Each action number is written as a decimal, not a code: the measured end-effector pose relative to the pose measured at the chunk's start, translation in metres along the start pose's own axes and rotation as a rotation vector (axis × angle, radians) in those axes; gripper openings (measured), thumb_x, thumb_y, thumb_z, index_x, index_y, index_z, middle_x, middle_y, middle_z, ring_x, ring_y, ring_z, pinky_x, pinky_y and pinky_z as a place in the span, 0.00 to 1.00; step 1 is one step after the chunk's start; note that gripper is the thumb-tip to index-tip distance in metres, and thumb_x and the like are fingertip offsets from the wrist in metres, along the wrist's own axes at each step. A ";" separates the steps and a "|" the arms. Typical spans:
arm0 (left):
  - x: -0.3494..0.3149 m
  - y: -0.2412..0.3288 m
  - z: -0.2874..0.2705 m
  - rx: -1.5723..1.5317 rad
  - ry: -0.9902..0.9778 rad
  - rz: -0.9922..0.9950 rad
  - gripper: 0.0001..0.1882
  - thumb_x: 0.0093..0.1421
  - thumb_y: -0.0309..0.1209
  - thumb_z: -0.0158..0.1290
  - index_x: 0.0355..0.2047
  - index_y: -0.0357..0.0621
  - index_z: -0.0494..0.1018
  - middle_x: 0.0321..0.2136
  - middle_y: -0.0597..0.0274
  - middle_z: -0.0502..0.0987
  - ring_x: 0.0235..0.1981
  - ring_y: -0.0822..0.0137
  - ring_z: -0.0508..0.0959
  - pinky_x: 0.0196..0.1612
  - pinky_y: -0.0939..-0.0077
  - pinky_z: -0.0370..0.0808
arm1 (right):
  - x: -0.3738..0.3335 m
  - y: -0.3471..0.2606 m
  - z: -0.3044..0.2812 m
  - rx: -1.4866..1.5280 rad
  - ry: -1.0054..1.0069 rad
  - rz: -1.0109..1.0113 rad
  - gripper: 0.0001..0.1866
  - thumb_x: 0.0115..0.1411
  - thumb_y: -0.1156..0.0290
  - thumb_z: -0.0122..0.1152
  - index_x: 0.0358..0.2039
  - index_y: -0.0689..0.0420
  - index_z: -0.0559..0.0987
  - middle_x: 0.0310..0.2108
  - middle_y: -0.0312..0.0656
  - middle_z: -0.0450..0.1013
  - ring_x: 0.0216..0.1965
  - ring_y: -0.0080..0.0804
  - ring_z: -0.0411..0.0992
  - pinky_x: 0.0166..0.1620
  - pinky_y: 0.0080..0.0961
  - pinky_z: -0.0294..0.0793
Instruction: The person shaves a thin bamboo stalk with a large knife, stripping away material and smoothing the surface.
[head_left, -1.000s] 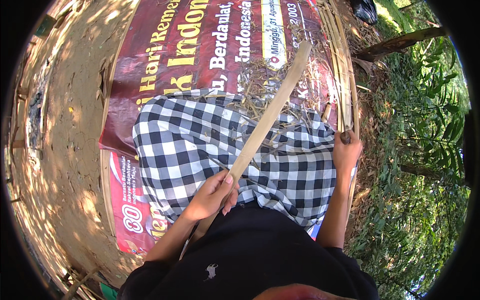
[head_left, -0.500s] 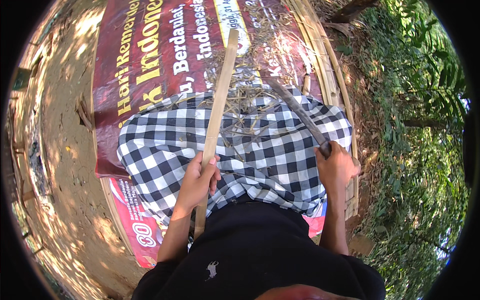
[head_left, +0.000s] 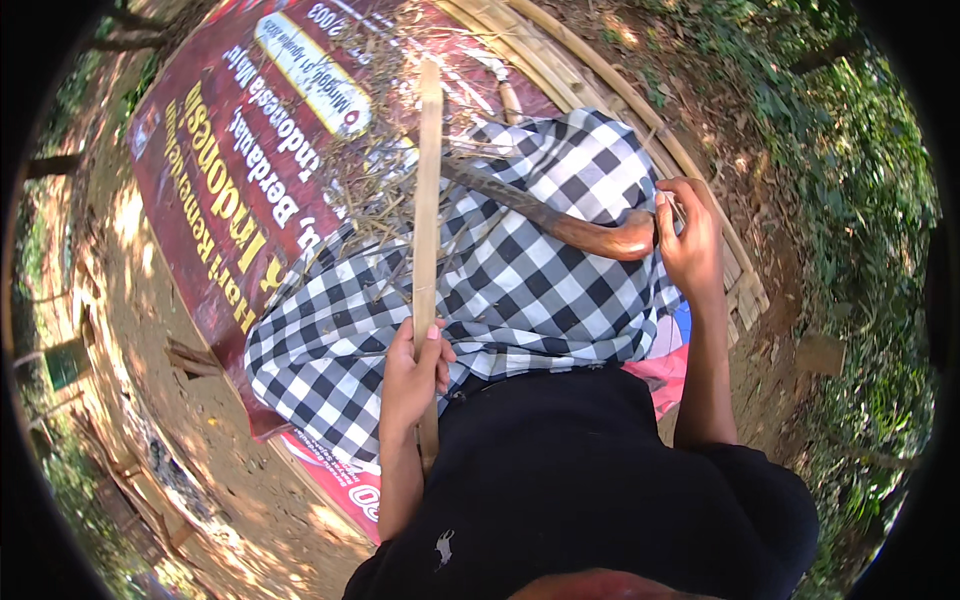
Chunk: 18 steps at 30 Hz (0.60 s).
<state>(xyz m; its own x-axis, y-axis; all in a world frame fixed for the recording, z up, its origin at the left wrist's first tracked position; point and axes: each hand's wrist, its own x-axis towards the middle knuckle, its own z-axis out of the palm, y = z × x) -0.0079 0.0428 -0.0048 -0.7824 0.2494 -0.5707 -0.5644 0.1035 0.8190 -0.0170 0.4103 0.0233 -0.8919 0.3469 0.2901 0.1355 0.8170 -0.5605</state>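
The left hand (head_left: 412, 375) is gripping a bamboo strip (head_left: 429, 200) upright over the checked cloth (head_left: 520, 290), while the right hand (head_left: 690, 245) is clasping a curved knife handle (head_left: 610, 238).

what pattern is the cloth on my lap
Black-and-white check cloth, clearest in the head view.

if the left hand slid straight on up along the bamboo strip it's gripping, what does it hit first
Probably the dry shavings lying on the checked cloth beside the bamboo strip. The left hand points up along the strip; the knife blade held by the right hand comes further on, though depth is unclear.
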 end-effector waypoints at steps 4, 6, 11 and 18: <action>0.004 -0.004 0.008 0.042 -0.006 -0.022 0.14 0.74 0.37 0.44 0.47 0.38 0.69 0.23 0.66 0.73 0.17 0.80 0.69 0.18 0.86 0.66 | -0.054 0.076 -0.016 -0.156 -0.085 0.212 0.06 0.63 0.75 0.56 0.36 0.64 0.77 0.36 0.54 0.74 0.39 0.56 0.73 0.43 0.46 0.71; 0.007 -0.002 0.014 0.085 -0.013 -0.030 0.14 0.74 0.37 0.44 0.47 0.38 0.69 0.23 0.66 0.73 0.17 0.81 0.69 0.19 0.86 0.67 | -0.087 0.098 -0.018 -0.163 -0.152 0.340 0.06 0.62 0.75 0.56 0.35 0.64 0.77 0.36 0.55 0.74 0.39 0.57 0.73 0.43 0.46 0.72; 0.013 0.000 0.028 0.158 -0.033 -0.067 0.14 0.75 0.37 0.43 0.48 0.39 0.68 0.22 0.67 0.72 0.16 0.80 0.69 0.18 0.85 0.67 | -0.158 0.130 0.006 -0.258 -0.143 0.456 0.07 0.59 0.75 0.57 0.35 0.65 0.76 0.34 0.57 0.73 0.39 0.58 0.73 0.43 0.48 0.72; 0.016 0.003 0.031 0.157 -0.092 -0.042 0.16 0.74 0.40 0.45 0.48 0.38 0.69 0.22 0.68 0.73 0.17 0.82 0.70 0.19 0.87 0.67 | -0.170 0.110 0.043 -0.245 -0.124 0.335 0.16 0.56 0.72 0.64 0.42 0.67 0.72 0.39 0.59 0.70 0.41 0.59 0.72 0.44 0.48 0.72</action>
<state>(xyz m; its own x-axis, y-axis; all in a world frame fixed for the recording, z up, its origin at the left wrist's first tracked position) -0.0135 0.0771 -0.0099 -0.7274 0.3284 -0.6025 -0.5421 0.2633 0.7980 0.1314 0.4216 -0.1209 -0.8240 0.5662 0.0196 0.5117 0.7587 -0.4031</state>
